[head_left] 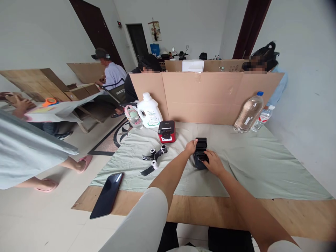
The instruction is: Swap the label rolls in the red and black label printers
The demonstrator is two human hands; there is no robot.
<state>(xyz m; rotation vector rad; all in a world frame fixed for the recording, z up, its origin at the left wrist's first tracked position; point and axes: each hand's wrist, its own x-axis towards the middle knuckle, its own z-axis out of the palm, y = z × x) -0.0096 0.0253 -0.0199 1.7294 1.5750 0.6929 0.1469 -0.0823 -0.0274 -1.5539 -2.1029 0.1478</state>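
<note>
A small black label printer (201, 153) sits on the pale green cloth (249, 164) with its lid raised. My left hand (191, 146) grips its left side near the lid. My right hand (213, 162) rests on its front right, fingers curled around the body. Left of the printer lie three small label rolls with black tape trailing: one (152, 151), another (163, 149), and a third (154, 165) nearer me. A red and black label printer (166, 131) stands further back.
A black phone (107, 194) lies on the wooden board's left edge. A white detergent jug (149, 111), a clear cup (133, 117) and two water bottles (248, 112) stand before a cardboard screen (204, 94). Other people sit and stand at left and behind.
</note>
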